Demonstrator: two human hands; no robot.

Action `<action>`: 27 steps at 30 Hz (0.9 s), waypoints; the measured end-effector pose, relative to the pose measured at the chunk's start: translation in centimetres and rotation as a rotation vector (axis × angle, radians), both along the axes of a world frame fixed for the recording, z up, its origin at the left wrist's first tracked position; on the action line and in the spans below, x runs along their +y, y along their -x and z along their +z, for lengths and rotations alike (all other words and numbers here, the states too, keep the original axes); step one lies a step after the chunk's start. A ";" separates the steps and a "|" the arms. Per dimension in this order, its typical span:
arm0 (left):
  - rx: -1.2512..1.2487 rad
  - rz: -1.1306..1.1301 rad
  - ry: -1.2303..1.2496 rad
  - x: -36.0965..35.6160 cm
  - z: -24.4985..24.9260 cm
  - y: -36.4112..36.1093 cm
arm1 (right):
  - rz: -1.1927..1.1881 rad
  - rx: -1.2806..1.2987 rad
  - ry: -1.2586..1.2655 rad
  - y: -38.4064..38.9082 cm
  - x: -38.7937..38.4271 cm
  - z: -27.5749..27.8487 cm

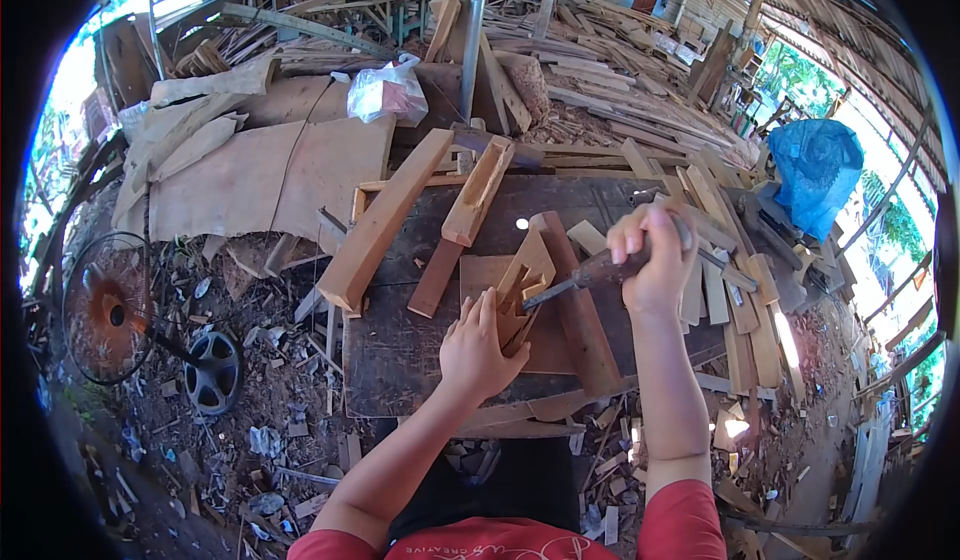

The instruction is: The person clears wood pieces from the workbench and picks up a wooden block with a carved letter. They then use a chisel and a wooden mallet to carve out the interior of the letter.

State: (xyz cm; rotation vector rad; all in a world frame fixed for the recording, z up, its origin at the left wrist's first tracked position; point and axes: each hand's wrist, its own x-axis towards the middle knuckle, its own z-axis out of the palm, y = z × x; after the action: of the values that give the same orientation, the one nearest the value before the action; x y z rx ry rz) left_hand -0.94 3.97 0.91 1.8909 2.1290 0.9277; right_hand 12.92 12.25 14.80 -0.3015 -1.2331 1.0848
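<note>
My right hand [655,258] is closed around the dark handle of a chisel [596,272], whose blade points left and down to a notched wooden piece [532,272]. The blade's tip is at the notches near that piece's lower end. My left hand [482,348] rests on the lower end of the same piece, fingers bent over its left side. Under the piece lies a flat board [548,353]. A reddish-brown beam [578,310] lies slanted just to the right of the piece, beneath the chisel.
On the dark worktable [390,375], a long thick beam [385,225] and a hollowed piece [480,192] lie at the left. Wooden strips [740,330] are stacked to the right. A fan [118,312] stands at the far left, and a metal post [473,40] rises behind the table.
</note>
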 end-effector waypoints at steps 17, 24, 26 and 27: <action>0.085 -0.028 0.110 0.9 3.5 -0.5 | 0.075 -0.230 0.029 1.5 0.5 1.1; -0.294 -0.351 -0.594 5.4 10.7 -1.9 | -0.083 -0.551 -0.004 0.7 -0.5 1.7; -0.414 -0.404 -0.542 6.4 10.8 -2.7 | -0.307 -0.647 -0.166 0.8 -0.8 1.7; -0.531 -0.448 -0.481 6.6 10.9 -3.0 | -0.526 -0.737 -0.324 0.8 -1.1 1.8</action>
State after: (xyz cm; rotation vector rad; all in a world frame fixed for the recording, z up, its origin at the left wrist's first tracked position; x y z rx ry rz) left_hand 2.07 10.56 11.79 1.8932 1.1897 1.6867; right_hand 12.11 11.13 16.60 -0.7670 -1.8140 0.2957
